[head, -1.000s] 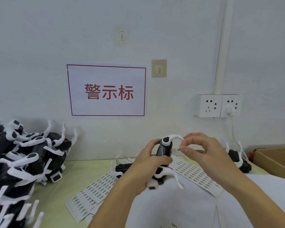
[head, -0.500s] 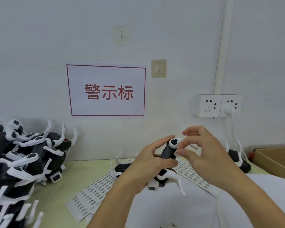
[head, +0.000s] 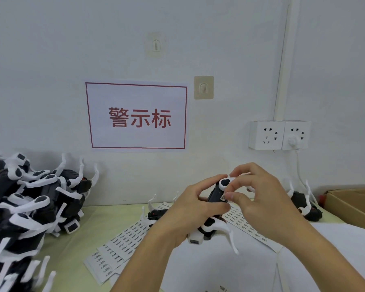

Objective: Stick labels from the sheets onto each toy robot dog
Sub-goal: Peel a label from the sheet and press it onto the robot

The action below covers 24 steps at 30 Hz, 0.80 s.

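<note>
My left hand [head: 190, 209] grips a black and white toy robot dog [head: 214, 207], held upright above the table. My right hand [head: 259, 199] is against the dog's black body, its thumb and forefinger pinching a small white label [head: 223, 197] onto it. Label sheets [head: 126, 239] lie fanned on the table under the hands, and more sheets [head: 247, 225] stretch to the right.
A heap of black and white robot dogs [head: 30, 203] fills the left side. One dog [head: 156, 213] lies behind my left hand, another [head: 303, 205] by the wall at the right. A cardboard box [head: 354, 205] stands at far right. White paper [head: 230, 264] covers the near table.
The dog has been lowered and tilted in my left hand. My right hand moved from the dog's white leg down to its black body, bringing the label against it.
</note>
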Available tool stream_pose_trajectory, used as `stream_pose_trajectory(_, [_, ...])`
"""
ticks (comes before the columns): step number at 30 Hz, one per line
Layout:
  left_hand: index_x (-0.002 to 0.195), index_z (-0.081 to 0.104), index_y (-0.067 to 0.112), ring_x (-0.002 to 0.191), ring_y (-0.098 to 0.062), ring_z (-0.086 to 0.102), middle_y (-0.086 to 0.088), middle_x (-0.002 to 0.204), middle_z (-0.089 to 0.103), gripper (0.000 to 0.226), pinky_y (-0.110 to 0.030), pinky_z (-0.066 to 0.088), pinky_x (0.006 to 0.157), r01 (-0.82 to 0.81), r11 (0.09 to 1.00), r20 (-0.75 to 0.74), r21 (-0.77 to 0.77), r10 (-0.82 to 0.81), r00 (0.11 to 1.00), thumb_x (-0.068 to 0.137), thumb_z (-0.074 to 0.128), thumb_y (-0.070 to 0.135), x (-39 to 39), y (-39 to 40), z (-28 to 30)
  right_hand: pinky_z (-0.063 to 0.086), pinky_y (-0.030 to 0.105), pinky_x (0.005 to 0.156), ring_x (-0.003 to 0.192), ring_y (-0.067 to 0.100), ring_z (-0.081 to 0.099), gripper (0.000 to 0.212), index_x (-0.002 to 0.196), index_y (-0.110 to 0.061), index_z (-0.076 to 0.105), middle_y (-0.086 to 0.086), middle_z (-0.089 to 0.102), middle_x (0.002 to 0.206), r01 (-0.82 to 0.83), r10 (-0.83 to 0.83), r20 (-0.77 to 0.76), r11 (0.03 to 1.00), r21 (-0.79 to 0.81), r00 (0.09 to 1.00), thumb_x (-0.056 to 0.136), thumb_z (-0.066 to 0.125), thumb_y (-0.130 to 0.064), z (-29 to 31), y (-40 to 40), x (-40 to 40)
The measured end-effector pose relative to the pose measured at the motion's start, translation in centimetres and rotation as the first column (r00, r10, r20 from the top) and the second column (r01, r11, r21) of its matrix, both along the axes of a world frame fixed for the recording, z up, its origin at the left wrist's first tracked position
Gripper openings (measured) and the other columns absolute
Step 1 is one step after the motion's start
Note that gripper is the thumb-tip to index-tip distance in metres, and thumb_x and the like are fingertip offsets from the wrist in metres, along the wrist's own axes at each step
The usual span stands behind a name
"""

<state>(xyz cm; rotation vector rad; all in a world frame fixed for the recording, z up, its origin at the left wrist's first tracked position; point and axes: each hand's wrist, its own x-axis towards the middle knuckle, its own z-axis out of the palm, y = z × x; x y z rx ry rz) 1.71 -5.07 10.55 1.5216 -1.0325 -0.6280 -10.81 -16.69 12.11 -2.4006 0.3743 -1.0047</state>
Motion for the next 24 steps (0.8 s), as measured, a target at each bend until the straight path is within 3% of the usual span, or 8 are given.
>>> stream_pose_trajectory(5, [0.122,0.062,0.055,0.087,-0.028,0.072,-0.004,0.092,0.075,0.060,-0.054,0.053,0.099,0.018,1.000,-0.015,-0.005,-0.018,1.000,0.073,0.073,0.021,0.09,0.18,0.20,0.037,0.012,0.085,0.105,-0.007,0.050,0.023,0.071,-0.032,0.073,-0.024,0.052,0.107,0.018,-0.018,0.022,1.000,-0.014,1.000,0.087,0.073,-0.016,-0.21,0.04,0.14])
stream_pose_trajectory(17, [0.122,0.062,0.056,0.087,-0.030,0.069,-0.018,0.105,0.073,0.061,-0.058,0.051,0.099,0.025,1.000,-0.033,-0.011,-0.025,0.999,0.072,0.069,0.022,0.08,0.42,0.39,0.039,0.011,0.080,0.105,-0.009,0.051,0.022,0.071,-0.031,0.074,-0.022,0.055,0.106,0.015,-0.015,0.078,1.000,0.003,0.997,0.086,0.075,-0.015,-0.45,0.18,0.31])
stream_pose_trajectory(24, [0.122,0.063,0.056,0.085,-0.027,0.072,-0.009,0.100,0.075,0.047,-0.057,0.054,0.096,0.032,0.999,-0.059,-0.025,-0.034,0.998,0.081,0.064,0.032,0.57,0.06,0.24,0.039,0.004,0.079,0.105,-0.008,0.052,0.023,0.071,-0.031,0.073,-0.025,0.054,0.105,0.014,-0.012,0.104,1.000,-0.013,0.995,0.085,0.075,-0.013,-0.69,0.10,0.42])
